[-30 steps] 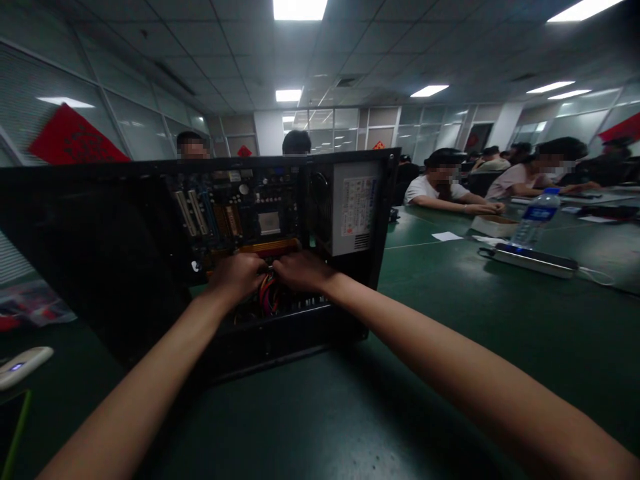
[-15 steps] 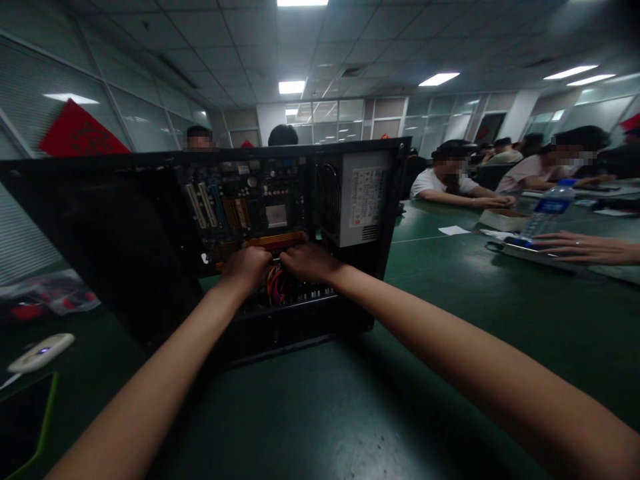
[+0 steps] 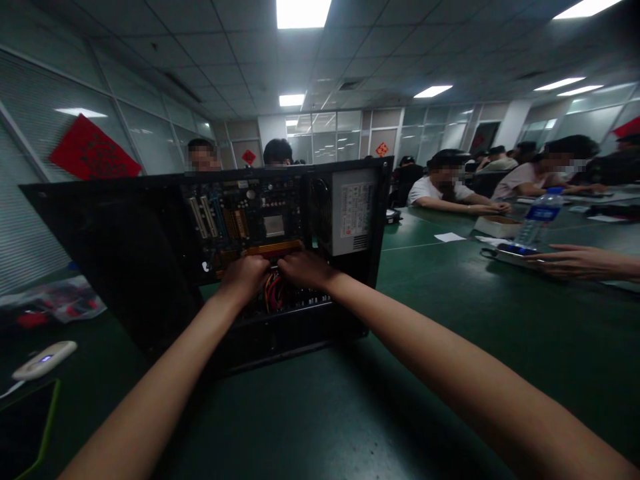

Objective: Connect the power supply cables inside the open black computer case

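An open black computer case (image 3: 280,350) stands on the green table, its inside facing me. In it are a motherboard (image 3: 274,227) and, at the upper right, a grey power supply (image 3: 354,212). My left hand (image 3: 245,277) is closed at the lower edge of the board, by the orange memory slots (image 3: 273,249). Close beside it, my right hand (image 3: 305,268) is also closed, knuckles up. What the fingertips of both hands grip is hidden. Red and orange cables (image 3: 274,291) hang just below and between the hands.
Left on the table (image 3: 300,413) lie a plastic bag (image 3: 65,298), a white device (image 3: 46,360) and a green-edged phone (image 3: 27,427). At right are a bottle (image 3: 537,220), a box (image 3: 499,226), paper (image 3: 449,237) and another person's hand (image 3: 583,262). Several people sit beyond.
The view has tilted up slightly, so the case and both hands appear a little lower and the case's right side further left. Both hands stay closed at the same spot.
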The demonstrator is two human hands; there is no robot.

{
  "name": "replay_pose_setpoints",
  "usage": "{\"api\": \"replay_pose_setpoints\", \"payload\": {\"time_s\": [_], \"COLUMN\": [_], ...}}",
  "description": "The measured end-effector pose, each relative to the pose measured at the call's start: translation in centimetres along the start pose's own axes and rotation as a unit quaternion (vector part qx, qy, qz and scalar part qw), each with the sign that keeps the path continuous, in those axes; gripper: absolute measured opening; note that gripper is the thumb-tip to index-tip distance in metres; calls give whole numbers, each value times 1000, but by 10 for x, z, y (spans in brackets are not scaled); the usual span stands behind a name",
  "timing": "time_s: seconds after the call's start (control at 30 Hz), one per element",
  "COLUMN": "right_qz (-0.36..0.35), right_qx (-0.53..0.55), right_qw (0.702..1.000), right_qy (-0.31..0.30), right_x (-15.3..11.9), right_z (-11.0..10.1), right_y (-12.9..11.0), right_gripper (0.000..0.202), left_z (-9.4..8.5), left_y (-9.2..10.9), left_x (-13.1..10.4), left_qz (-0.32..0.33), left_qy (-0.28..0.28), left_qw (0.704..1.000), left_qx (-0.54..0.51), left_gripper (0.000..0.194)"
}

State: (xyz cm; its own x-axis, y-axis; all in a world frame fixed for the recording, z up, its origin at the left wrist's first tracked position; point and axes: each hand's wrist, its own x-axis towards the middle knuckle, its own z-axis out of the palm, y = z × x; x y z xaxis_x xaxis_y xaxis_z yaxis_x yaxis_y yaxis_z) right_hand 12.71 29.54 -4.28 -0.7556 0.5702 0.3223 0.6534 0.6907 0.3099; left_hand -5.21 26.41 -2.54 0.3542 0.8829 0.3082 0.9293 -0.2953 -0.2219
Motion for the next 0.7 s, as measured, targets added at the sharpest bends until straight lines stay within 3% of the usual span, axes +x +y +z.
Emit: {"api": "replay_pose_setpoints", "payload": {"time_s": [0.37, 0.7], "right_qz": [-11, 15], "right_qx": [5, 23], "right_qw": [1000, 1000], "right_qy": [0, 12], "right_x": [5, 3], "right_z": [2, 1], "right_y": [3, 2], "right_gripper": [29, 28], "left_z": [3, 1], "left_y": [-7, -1], "left_x": [-5, -3], "left_qz": [10, -14], "left_qy": [26, 24], "left_qw": [996, 999], "left_qx": [-79, -37], "left_gripper": [27, 29]}}
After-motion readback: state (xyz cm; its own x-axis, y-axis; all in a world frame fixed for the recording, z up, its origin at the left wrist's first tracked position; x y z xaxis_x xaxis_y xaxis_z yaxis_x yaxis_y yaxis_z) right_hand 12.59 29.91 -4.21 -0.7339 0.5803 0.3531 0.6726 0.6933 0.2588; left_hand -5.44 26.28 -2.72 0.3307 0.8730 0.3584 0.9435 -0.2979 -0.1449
